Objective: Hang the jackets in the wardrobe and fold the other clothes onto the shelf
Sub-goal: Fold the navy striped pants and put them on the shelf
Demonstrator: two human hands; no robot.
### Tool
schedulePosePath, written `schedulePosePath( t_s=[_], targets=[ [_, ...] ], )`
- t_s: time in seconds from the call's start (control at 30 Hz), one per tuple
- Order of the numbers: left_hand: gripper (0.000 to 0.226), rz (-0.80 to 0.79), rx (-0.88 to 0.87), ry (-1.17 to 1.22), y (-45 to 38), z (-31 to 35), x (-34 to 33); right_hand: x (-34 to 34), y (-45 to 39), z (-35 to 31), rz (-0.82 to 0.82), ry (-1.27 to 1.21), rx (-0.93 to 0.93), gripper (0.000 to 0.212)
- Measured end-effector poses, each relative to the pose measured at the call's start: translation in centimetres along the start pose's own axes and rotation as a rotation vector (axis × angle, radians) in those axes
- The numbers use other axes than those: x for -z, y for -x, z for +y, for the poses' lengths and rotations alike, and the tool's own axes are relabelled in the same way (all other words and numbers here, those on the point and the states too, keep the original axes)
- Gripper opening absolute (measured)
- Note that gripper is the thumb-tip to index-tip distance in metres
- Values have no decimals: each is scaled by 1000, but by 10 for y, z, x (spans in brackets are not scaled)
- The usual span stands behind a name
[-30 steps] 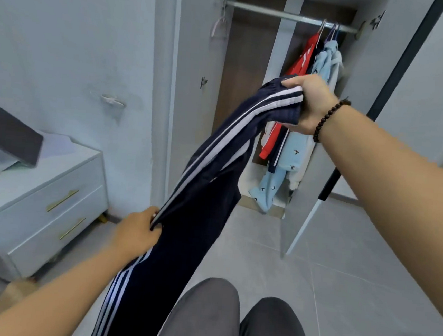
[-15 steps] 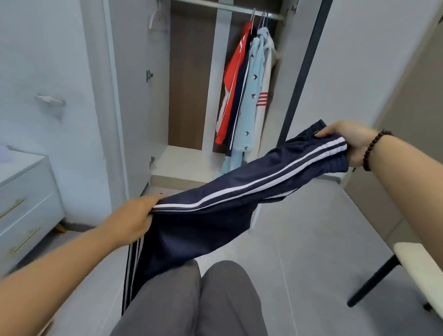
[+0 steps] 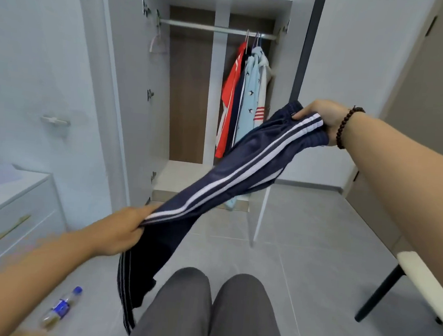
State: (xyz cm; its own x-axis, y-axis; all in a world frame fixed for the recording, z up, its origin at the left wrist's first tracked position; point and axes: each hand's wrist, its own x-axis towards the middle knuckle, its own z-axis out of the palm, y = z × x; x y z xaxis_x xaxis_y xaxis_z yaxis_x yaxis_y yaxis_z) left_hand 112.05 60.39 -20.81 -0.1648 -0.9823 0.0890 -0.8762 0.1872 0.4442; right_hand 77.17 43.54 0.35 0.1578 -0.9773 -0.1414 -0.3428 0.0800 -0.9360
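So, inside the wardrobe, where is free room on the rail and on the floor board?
The rail is bare from the pale empty hanger at its left end to the hung jackets, which crowd its right end. The wardrobe floor board is bare on the left; the navy track pants, held by both hands, hide its right part.

Track pants (image 3: 241,169): navy knit cloth, slight sheen, white woven stripes. Wardrobe (image 3: 131,79): matt pale laminate, brown wood-grain back. Rail (image 3: 200,26): dull metal. Floor (image 3: 315,243): smooth matt grey tile. Bottle (image 3: 61,306): clear plastic, probably; blurred. Bracelet (image 3: 346,126): dark glossy beads.
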Motion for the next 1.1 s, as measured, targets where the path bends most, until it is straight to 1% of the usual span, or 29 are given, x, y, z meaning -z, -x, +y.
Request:
schedulePosePath(
  t_s=[0.1,0.23,0.4,0.5,0.6,0.67,0.73,0.8,0.83,0.9,1.0,1.1],
  targets=[
    [69,-78,-74,40,-8,31,-33,18,7,5,65,128,-64,19],
    [72,-158,-152,137,-22,73,-75,41,21,17,163,243,-132,19],
    [76,-244,-110,267,-37,114,-122,75,37,30,283,286,-162,16],
    [76,-290,-119,340,-49,143,-142,96,48,32,335,335,-180,14],
    [76,-365,-157,401,-58,177,-168,112,55,32,374,458,-215,17],
    [76,-445,-155,450,-62,197,-186,117,56,33,401,533,-233,19],
    [77,-518,-158,507,-62,208,-202,113,55,35,418,598,-251,30],
    [85,-564,-154,551,-61,205,-210,103,53,37,397,653,-259,35],
    [87,-558,-149,559,-61,198,-209,94,51,37,379,662,-257,33],
    [78,-472,-130,605,-61,176,-198,73,46,36,340,675,-223,27],
    [49,-223,-51,709,-58,120,-165,29,34,35,273,656,-130,17],
    [37,68,144,757,-47,45,-128,-25,21,37,174,599,-23,13]
  ],
)
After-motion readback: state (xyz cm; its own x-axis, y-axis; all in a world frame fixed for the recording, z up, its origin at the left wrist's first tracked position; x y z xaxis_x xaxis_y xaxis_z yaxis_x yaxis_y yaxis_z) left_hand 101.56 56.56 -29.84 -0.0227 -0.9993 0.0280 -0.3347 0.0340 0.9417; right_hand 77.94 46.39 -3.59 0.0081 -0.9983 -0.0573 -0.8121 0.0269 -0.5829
